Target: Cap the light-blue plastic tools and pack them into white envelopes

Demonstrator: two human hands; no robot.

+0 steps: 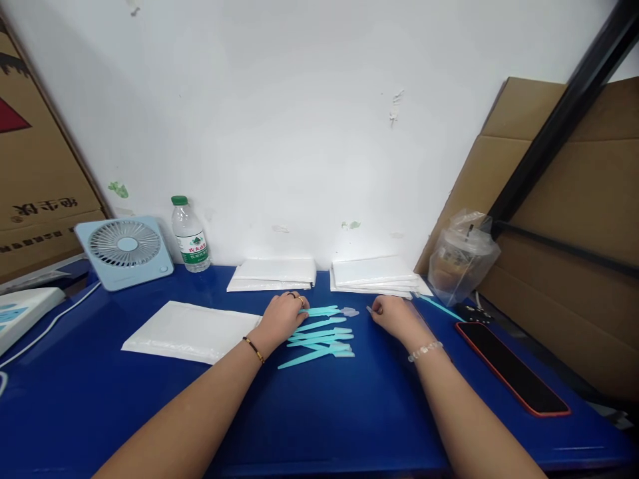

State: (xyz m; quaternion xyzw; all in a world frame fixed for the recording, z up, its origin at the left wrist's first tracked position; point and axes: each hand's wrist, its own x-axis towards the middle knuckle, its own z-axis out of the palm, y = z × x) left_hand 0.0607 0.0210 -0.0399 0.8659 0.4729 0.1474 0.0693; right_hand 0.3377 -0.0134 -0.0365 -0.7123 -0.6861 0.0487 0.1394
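Note:
Several turquoise eyebrow razors (319, 344) lie loosely heaped on the blue table, handles mostly pointing left. At the far end of the heap my left hand (285, 319) is closed on the handles of the top razors (322, 311). Their blade ends stick out to the right, where a translucent cap (349, 311) shows. To the right, apart from the heap, my right hand (398, 319) pinches a small translucent piece (369, 309) that looks like another blade cap. Most of what lies under my left palm is hidden.
White packets (277, 271) and more white packets (374, 274) lie by the wall; a larger white packet (184, 332) is left. A fan (127, 246) and water bottle (191, 236) stand back left. At right are a bagged drink cup (459, 259) and phone (512, 369).

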